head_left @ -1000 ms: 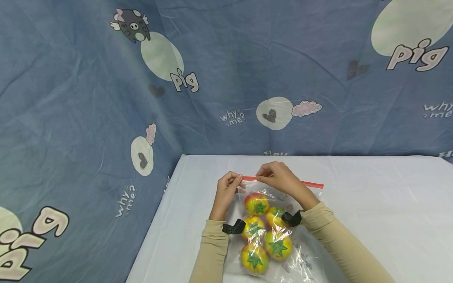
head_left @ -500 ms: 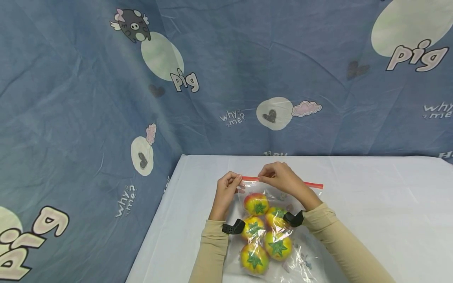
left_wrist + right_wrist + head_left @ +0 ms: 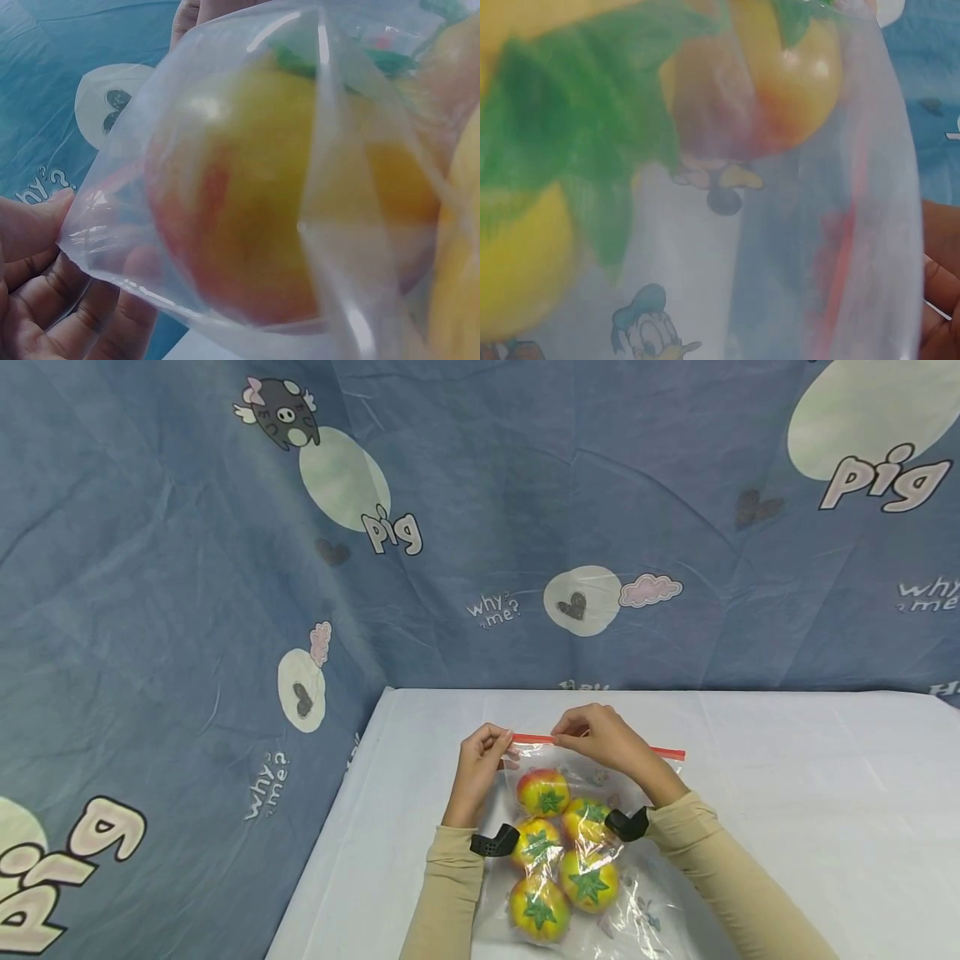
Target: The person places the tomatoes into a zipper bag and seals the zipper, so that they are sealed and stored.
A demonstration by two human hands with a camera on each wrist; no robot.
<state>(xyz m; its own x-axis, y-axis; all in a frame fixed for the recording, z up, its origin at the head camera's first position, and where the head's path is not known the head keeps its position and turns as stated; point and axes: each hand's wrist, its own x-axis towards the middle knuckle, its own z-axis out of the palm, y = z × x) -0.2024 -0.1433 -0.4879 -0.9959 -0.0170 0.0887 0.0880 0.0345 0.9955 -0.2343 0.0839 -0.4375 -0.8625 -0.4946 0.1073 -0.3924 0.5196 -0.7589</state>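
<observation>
A clear zip bag (image 3: 656, 922) with a red zip strip (image 3: 532, 739) stretches toward the person in the head view. Several round yellow-red fruits (image 3: 543, 792) with green star-shaped leaf tops lie inside it. At the bag's upper left corner, the left hand (image 3: 480, 770) pinches the end of the strip. Farther right along the strip, the right hand (image 3: 600, 739) pinches it between thumb and fingers. The left wrist view shows the left thumb at the bag's corner (image 3: 101, 244), other fingers behind the film. Only part of the right hand (image 3: 943, 281) shows in the right wrist view.
A white-covered table (image 3: 810, 793) lies under the bag. Blue printed cloth (image 3: 450, 485) hangs behind it and along the left side. Black wrist cameras (image 3: 495, 841) sit at both sleeves, overlapping the bag in the head view. Cartoon prints (image 3: 656, 322) mark the bag.
The right hand has slid slightly to the right along the red strip, still pinching it. The left hand and the fruits have stayed in place.
</observation>
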